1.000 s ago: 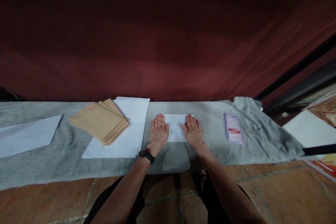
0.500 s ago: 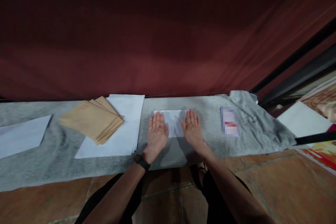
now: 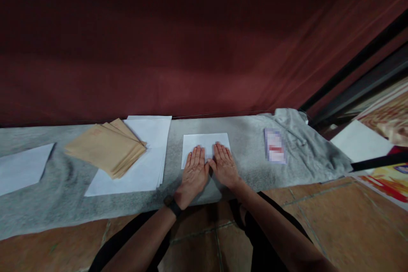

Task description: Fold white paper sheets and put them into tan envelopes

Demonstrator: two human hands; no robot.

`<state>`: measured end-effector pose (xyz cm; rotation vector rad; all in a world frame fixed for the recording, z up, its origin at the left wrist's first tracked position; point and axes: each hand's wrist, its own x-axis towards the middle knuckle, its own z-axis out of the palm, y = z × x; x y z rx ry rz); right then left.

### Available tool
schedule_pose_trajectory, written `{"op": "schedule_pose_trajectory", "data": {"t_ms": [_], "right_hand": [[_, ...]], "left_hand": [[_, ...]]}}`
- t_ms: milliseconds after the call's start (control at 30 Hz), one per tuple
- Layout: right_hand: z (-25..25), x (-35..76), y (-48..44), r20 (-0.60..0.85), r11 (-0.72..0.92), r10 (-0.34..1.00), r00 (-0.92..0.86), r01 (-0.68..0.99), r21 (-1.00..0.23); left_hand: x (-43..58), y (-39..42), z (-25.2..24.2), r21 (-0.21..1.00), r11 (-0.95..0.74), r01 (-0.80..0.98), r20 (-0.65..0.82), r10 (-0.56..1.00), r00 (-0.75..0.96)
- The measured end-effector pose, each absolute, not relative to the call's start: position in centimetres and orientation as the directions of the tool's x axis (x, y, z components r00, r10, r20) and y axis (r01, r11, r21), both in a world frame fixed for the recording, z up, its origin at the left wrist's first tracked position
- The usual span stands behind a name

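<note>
A: State the change in hand position.
B: The left hand (image 3: 195, 170) and right hand (image 3: 225, 164) have moved inward from the two ends of the sheet (image 3: 205, 139) to its middle. They now lie side by side. Whether the thumbs touch cannot be told.

A: State the condition of each hand.
B: Both are open and palm down, fingers extended. Neither grasps anything. Pressure cannot be judged by eye.

A: Locate the sheet.
B: Flat on the cloth (image 3: 248, 172), directly beneath the fingers. The stack (image 3: 156, 159) is to its left, with the envelopes (image 3: 105, 148) on top; the pixelated card (image 3: 275, 146) is to its right, well apart.

A: What does the change mean for the work?
B: The far edge and both far corners are now uncovered. Contact has probably passed from the ends to the central, near part. The near edge is largely hidden by the hands.
</note>
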<state>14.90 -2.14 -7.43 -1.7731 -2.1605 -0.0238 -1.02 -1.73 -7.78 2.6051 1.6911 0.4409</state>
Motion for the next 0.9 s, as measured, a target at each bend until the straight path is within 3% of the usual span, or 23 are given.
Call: {"op": "schedule_pose_trajectory", "data": {"t_ms": [300,733,900], "right_hand": [[-8.1,16.7,-2.4,0.335,0.169,0.935,-0.112,0.975,-0.145],[-8.1,18.5,-2.4,0.269,0.100,0.961,-0.063,0.987,-0.124],[-7.5,18.3,-2.3,0.286,0.093,0.957,-0.044,0.983,-0.157]], "left_hand": [[-3.1,-0.9,-7.6,0.181,-0.319,0.930,0.228,0.934,0.276],[-5.4,-0.7,-6.9,0.155,-0.234,0.960,0.238,0.952,0.193],[-4.3,-0.8,-5.9,0.169,-0.318,0.933,0.251,0.929,0.272]]}}
